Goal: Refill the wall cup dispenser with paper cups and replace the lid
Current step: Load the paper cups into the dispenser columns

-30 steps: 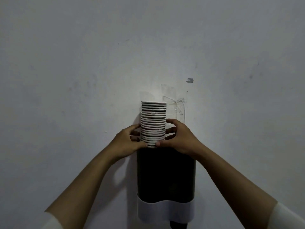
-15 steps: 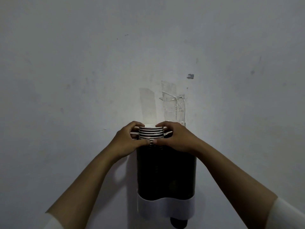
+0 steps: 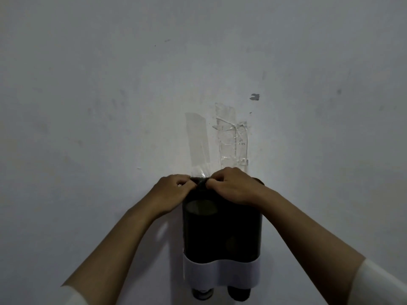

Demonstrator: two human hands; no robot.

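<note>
- The left hand (image 3: 170, 191) is curled, its fingertips pressing at the top left edge of the dispenser (image 3: 222, 230); what it grips cannot be told.
- The dark dispenser hangs on the wall (image 3: 88, 106), upright, its long axis vertical, below and between both hands.
- The right hand (image 3: 232, 186) is curled too, resting on the dispenser top, beside the left one.
- Clear tape (image 3: 231, 142) sticks on the wall just above the hands.

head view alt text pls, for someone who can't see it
Two bare hands, left hand and right hand, press together at the top of a dark wall cup dispenser with a white lower band. Strips of clear tape run up the grey wall above it. No lid shows, and no cups rise above the top.
</note>
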